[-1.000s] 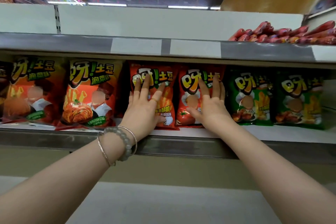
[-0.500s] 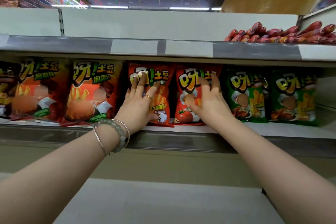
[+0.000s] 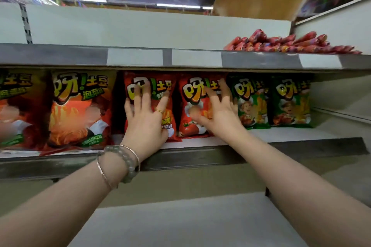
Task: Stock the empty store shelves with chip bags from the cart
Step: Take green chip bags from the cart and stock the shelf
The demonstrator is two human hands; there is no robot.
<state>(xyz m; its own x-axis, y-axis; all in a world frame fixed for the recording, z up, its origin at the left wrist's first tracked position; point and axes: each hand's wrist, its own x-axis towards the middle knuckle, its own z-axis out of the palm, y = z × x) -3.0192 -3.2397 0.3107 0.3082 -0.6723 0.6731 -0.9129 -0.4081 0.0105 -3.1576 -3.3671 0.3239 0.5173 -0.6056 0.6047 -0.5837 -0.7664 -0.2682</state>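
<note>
Head view: the left hand point(image 3: 144, 124), fingers spread, presses flat on the left red bag point(image 3: 128, 84); the right hand point(image 3: 218, 114), fingers also spread, presses on the right red bag point(image 3: 190, 126). Both bags stand upright on the shelf point(image 3: 200, 156). Orange bags point(image 3: 80, 110) stand left of the left hand, 2 green bags point(image 3: 291, 104) right of the right hand. This row looks nearly filled; the upper shelf point(image 3: 60, 56) above the hands appears mostly unstocked. No cart shows.

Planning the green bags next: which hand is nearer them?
Right. The right hand lies on the tomato bag beside the green bags; the left hand on the red bag further left.
</note>
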